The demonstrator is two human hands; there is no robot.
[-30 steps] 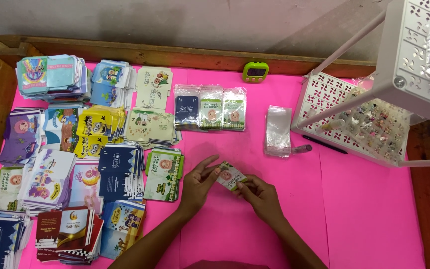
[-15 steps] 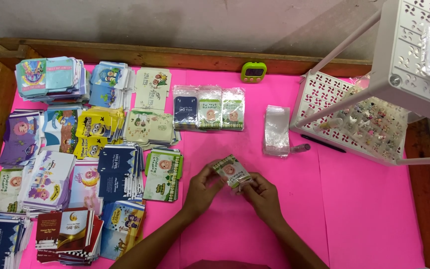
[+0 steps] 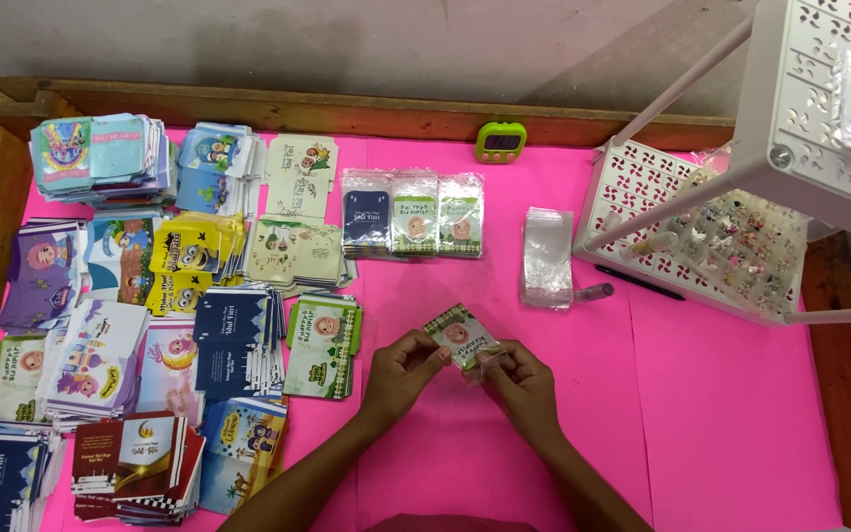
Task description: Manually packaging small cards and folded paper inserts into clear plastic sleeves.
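We find a pink-covered desk [image 3: 721, 394] with a wooden rim, set against a grey wall. Near its front middle, a small green card in a clear sleeve [image 3: 461, 336] is held just above the pink surface, tilted, between both hands. The left hand [image 3: 401, 369] pinches the card's left edge with closed fingertips; the right hand [image 3: 521, 379] grips its lower right corner, fingers curled around the sleeve.

Just left of the hands lies a stack of green cards [image 3: 323, 345], and beyond it many stacks of printed cards [image 3: 130, 325] in blue, yellow, purple and white fill the left half of the desk. Behind the hands, three sleeved cards [image 3: 412, 214] lie side by side. To their right sits a pile of empty clear sleeves [image 3: 548, 257]. A green timer [image 3: 501, 141] stands at the far rim. A white perforated rack [image 3: 701, 232] holding small trinkets occupies the right side, with a black pen [image 3: 639, 282] beside its base.
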